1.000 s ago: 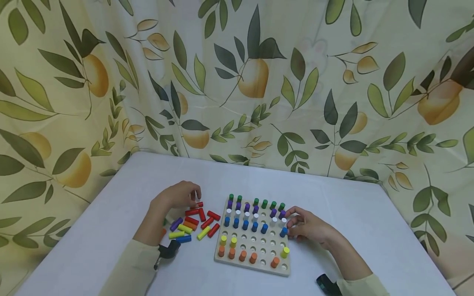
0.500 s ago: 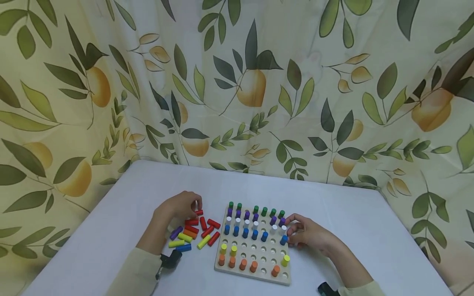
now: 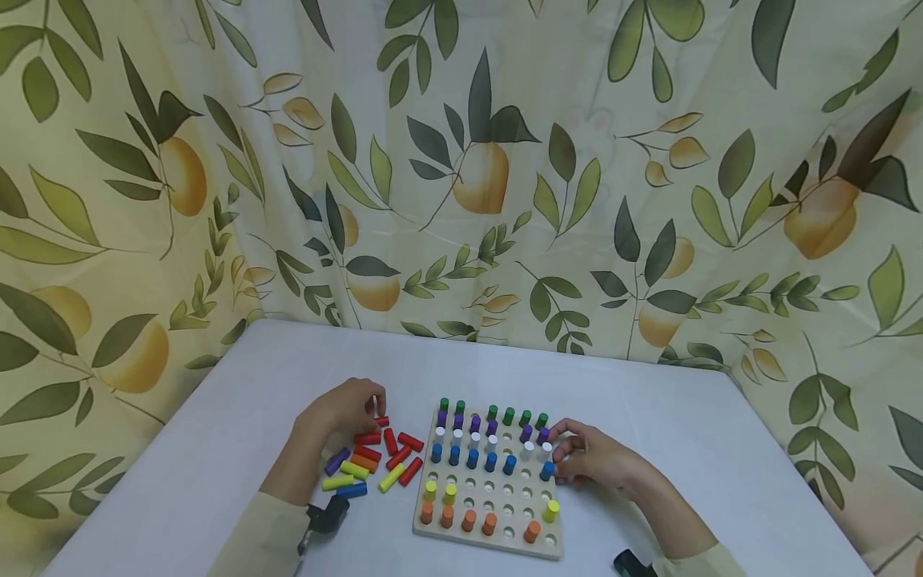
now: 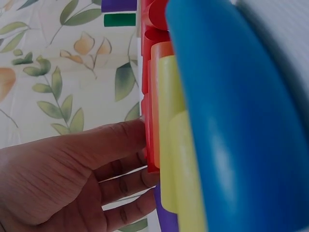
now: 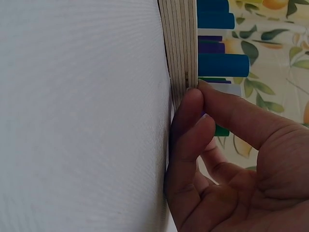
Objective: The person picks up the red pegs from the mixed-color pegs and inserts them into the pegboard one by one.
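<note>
In the head view, my left hand [image 3: 344, 410] reaches over a heap of loose pegs, its fingertips pinching the end of a red peg [image 3: 382, 421]. The left wrist view shows the thumb against the red pegs, with a large blue peg [image 4: 241, 125] close in front; the grasp is partly hidden. To the right lies a wooden pegboard [image 3: 521, 543] with rows of green, purple, white, blue, yellow and orange pegs upright in its holes, several holes bare. My right hand [image 3: 598, 458] grips the board's right edge, thumb and index finger at the layered wood side [image 5: 178, 43].
Left of the board, several red pegs, a purple peg [image 3: 336, 461], an orange peg [image 3: 365, 458], yellow pegs and a blue peg [image 3: 352, 490] lie on the white tabletop [image 3: 649, 401]. A fruit-patterned curtain [image 3: 447, 240] hangs behind. Each wrist carries a small black camera [image 3: 328, 514].
The head view has tilted, so the whole scene sits lower and slightly further left. My left forearm now covers a green peg that showed earlier. Both hands stay about where they were.
</note>
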`<action>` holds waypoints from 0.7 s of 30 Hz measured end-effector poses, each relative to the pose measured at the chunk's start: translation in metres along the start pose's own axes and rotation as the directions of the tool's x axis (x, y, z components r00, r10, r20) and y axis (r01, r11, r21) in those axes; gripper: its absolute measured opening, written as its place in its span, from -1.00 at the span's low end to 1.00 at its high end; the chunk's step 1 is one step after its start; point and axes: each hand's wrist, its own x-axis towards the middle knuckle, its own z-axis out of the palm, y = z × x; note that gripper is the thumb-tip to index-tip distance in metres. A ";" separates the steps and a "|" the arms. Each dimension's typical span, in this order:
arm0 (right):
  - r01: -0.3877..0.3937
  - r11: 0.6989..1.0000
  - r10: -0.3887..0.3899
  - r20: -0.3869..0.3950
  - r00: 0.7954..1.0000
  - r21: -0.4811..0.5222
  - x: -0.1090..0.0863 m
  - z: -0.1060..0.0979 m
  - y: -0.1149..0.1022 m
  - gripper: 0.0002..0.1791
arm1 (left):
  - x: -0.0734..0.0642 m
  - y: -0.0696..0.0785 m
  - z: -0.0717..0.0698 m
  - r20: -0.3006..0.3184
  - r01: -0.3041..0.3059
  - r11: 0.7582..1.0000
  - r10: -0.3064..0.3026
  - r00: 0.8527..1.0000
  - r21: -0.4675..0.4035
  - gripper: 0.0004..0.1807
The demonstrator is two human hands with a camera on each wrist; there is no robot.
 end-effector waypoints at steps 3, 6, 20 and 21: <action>-0.006 1.000 0.006 -0.004 1.000 -0.002 0.001 0.001 0.000 -0.49 | -0.001 0.000 -0.001 0.008 -0.002 1.000 0.002 1.000 -0.001 -0.77; -0.008 1.000 0.008 -0.005 1.000 -0.005 0.002 0.000 0.001 -0.49 | -0.002 -0.001 -0.001 0.016 -0.012 1.000 0.012 1.000 -0.001 -0.78; -0.005 1.000 0.005 0.004 1.000 0.006 0.003 -0.001 0.004 -0.48 | 0.004 0.001 0.004 0.000 -0.058 0.998 0.058 0.998 0.019 -0.78; -0.002 1.000 0.002 0.006 1.000 0.009 0.004 -0.001 0.004 -0.48 | 0.005 0.000 0.005 -0.004 -0.068 0.997 0.068 0.998 0.021 -0.78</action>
